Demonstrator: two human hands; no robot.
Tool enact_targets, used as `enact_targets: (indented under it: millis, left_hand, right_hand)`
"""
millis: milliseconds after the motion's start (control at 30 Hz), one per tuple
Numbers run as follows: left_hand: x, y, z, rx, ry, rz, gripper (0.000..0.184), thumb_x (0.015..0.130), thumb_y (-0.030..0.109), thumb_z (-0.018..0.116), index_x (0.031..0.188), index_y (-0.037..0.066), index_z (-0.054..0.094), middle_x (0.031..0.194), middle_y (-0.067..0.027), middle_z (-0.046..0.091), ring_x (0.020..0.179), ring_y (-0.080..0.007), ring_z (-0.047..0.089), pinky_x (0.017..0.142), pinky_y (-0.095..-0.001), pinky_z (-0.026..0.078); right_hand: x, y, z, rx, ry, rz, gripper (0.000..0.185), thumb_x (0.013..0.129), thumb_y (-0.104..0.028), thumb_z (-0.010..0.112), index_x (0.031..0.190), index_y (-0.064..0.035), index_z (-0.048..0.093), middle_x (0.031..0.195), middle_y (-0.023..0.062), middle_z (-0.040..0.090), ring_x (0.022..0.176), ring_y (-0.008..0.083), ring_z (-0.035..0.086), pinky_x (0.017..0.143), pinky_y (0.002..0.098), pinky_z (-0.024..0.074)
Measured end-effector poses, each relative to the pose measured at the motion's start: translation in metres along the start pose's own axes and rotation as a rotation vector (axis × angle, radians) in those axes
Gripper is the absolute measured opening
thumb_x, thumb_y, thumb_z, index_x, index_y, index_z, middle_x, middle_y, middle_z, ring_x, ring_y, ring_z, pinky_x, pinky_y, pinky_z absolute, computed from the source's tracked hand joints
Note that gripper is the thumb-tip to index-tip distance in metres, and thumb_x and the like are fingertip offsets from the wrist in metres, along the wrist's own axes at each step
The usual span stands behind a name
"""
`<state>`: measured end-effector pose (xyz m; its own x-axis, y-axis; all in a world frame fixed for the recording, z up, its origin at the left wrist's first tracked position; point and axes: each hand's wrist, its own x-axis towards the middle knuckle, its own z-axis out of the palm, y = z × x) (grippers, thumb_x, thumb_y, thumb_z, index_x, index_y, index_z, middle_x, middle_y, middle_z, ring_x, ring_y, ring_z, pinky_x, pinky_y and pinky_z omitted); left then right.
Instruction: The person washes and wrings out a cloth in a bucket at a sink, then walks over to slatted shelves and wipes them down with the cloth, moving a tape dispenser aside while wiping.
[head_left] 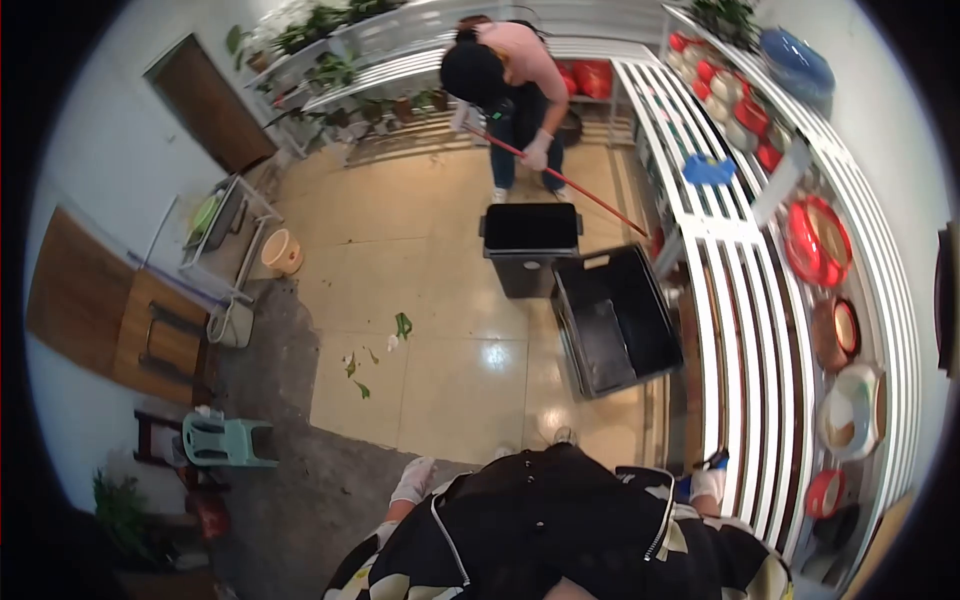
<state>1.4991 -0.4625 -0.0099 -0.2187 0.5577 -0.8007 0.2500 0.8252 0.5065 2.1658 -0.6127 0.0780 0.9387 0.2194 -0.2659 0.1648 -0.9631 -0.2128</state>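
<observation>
My left hand [412,481], in a white glove, hangs beside my body above the grey floor patch. Its fingers look loosely extended, with nothing visible in them. At the slatted bench, my gloved right hand [707,484] is closed around a small blue-and-black object [714,461], whose exact kind I cannot make out. Ahead of me stand a tall black bin [527,275] and, touching or very near it, a black plastic crate [640,320]. Green leaf scraps [403,325] and white bits lie on the tiles to the left.
A co-worker [520,65] bends behind the bin, holding a long red stick [590,195]. White slatted benches [745,330] run along the right, with a blue cloth [708,169] and pots [818,240]. At left are a green chair [222,440], a bucket [282,252] and a sink stand [225,225].
</observation>
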Motion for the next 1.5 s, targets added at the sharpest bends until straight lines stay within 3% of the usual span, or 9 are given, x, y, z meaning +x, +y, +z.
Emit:
enact_targets:
  millis: [167, 300, 467, 700, 933, 1067, 1233, 1367, 1500]
  left_hand:
    - [-0.035, 0.012, 0.004, -0.244, -0.088, -0.026, 0.032, 0.091, 0.036, 0.059, 0.108, 0.009, 0.062, 0.09, -0.0026, 0.065, 0.077, -0.0158, 0.058, 0.066, -0.0313, 0.048]
    - [-0.03, 0.006, 0.001, 0.131, -0.05, 0.243, 0.033, 0.09, 0.034, 0.063, 0.111, 0.008, 0.062, 0.092, -0.0051, 0.065, 0.079, -0.0174, 0.06, 0.067, -0.0311, 0.05]
    - [0.036, -0.027, -0.011, -0.351, -0.178, -0.243, 0.03, 0.092, 0.026, 0.063, 0.115, 0.006, 0.06, 0.098, -0.0092, 0.065, 0.085, -0.0203, 0.062, 0.074, -0.0358, 0.053]
    - [0.001, 0.006, -0.013, 0.392, -0.148, 0.309, 0.028, 0.094, 0.023, 0.061, 0.113, 0.004, 0.057, 0.102, -0.0134, 0.064, 0.087, -0.0231, 0.063, 0.078, -0.0375, 0.054]
    - [0.03, -0.011, -0.038, -0.216, -0.705, 0.608, 0.028, 0.094, 0.023, 0.06, 0.114, 0.004, 0.056, 0.103, -0.0122, 0.064, 0.091, -0.0237, 0.062, 0.079, -0.0379, 0.053]
    - [0.026, -0.01, -0.02, -0.232, -0.092, -0.073, 0.029, 0.094, 0.024, 0.06, 0.115, 0.004, 0.057, 0.104, -0.0117, 0.064, 0.091, -0.0232, 0.062, 0.079, -0.0376, 0.053]
    - [0.049, -0.022, -0.029, 0.232, -0.132, 0.222, 0.027, 0.094, 0.024, 0.061, 0.112, 0.004, 0.058, 0.105, -0.0109, 0.064, 0.092, -0.0222, 0.062, 0.078, -0.0375, 0.054]
    - [0.048, -0.017, -0.017, -0.221, -0.081, -0.136, 0.027, 0.094, 0.024, 0.062, 0.111, 0.004, 0.058, 0.104, -0.0108, 0.065, 0.091, -0.0222, 0.063, 0.077, -0.0374, 0.054]
    - [0.069, -0.042, -0.02, -0.138, -0.222, 0.075, 0.024, 0.094, 0.025, 0.061, 0.109, 0.006, 0.059, 0.095, -0.01, 0.066, 0.083, -0.0207, 0.063, 0.074, -0.0355, 0.054]
  right_hand:
    - [-0.012, -0.022, -0.019, -0.11, -0.03, 0.174, 0.03, 0.08, -0.018, 0.066, 0.103, -0.0005, 0.066, 0.103, 0.0227, 0.068, 0.1, 0.037, 0.065, 0.083, 0.0431, 0.0528]
    - [-0.017, -0.034, -0.032, -0.129, -0.055, 0.251, 0.04, 0.077, -0.025, 0.07, 0.11, -0.0051, 0.063, 0.113, 0.0196, 0.065, 0.11, 0.036, 0.061, 0.092, 0.0427, 0.0497]
    - [-0.012, -0.031, -0.029, -0.167, -0.077, 0.308, 0.06, 0.074, -0.034, 0.075, 0.122, -0.0042, 0.054, 0.121, 0.0173, 0.062, 0.117, 0.0304, 0.058, 0.097, 0.0379, 0.0468]
    - [-0.008, -0.031, -0.026, -0.221, -0.113, 0.368, 0.058, 0.078, -0.035, 0.073, 0.123, -0.0066, 0.051, 0.122, 0.014, 0.06, 0.117, 0.0287, 0.058, 0.096, 0.0382, 0.0485]
    - [-0.015, -0.038, -0.033, -0.163, -0.122, 0.361, 0.053, 0.08, -0.03, 0.069, 0.123, -0.0051, 0.05, 0.122, 0.0167, 0.059, 0.118, 0.0318, 0.057, 0.097, 0.0395, 0.0471]
    - [-0.012, -0.034, -0.031, -0.164, -0.11, 0.357, 0.051, 0.081, -0.028, 0.067, 0.123, -0.0046, 0.05, 0.122, 0.017, 0.059, 0.117, 0.032, 0.057, 0.097, 0.0399, 0.0471]
    - [-0.013, -0.036, -0.036, -0.169, -0.145, 0.36, 0.055, 0.082, -0.031, 0.068, 0.126, -0.0047, 0.048, 0.124, 0.0165, 0.058, 0.119, 0.0314, 0.056, 0.099, 0.0394, 0.0463]
    - [-0.011, -0.033, -0.032, -0.16, -0.129, 0.354, 0.054, 0.081, -0.032, 0.069, 0.125, -0.0049, 0.051, 0.125, 0.0164, 0.058, 0.119, 0.0306, 0.056, 0.099, 0.039, 0.0462]
    - [-0.012, -0.033, -0.031, -0.172, -0.112, 0.358, 0.055, 0.079, -0.031, 0.071, 0.123, -0.005, 0.052, 0.124, 0.0159, 0.06, 0.118, 0.0305, 0.057, 0.098, 0.0383, 0.047]
